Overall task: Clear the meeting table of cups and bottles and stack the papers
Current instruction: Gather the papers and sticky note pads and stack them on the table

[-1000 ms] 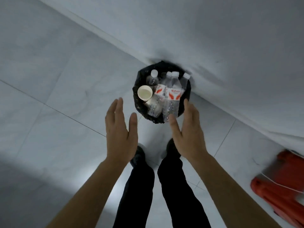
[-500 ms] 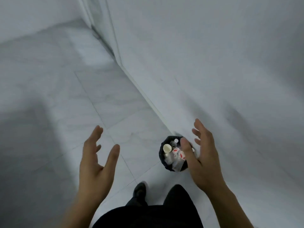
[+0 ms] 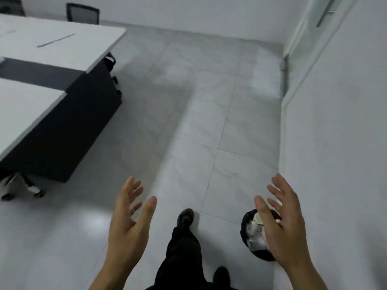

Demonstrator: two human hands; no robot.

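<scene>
Both my hands are raised in front of me with spread fingers and hold nothing. My left hand [image 3: 128, 218] hovers over the floor at lower centre. My right hand [image 3: 280, 225] partly covers a black-lined bin [image 3: 246, 229] by the wall, which holds clear plastic bottles [image 3: 254, 237] and a paper cup [image 3: 257, 219]. The white meeting table [image 3: 62, 45] stands at the upper left, with a sheet of paper [image 3: 55, 40] lying on its top.
A white wall [image 3: 335, 143] runs along the right, with a glass door [image 3: 303, 32] at its far end. Black chairs [image 3: 82, 12] stand behind the table. Chair casters [image 3: 31, 189] show under the table's near end. My legs and shoes [image 3: 185, 218] are on grey tiles.
My view has swung up and left from the bin to the room, bringing the table into sight. The bin has slid to the lower right. Both hands stay open and empty.
</scene>
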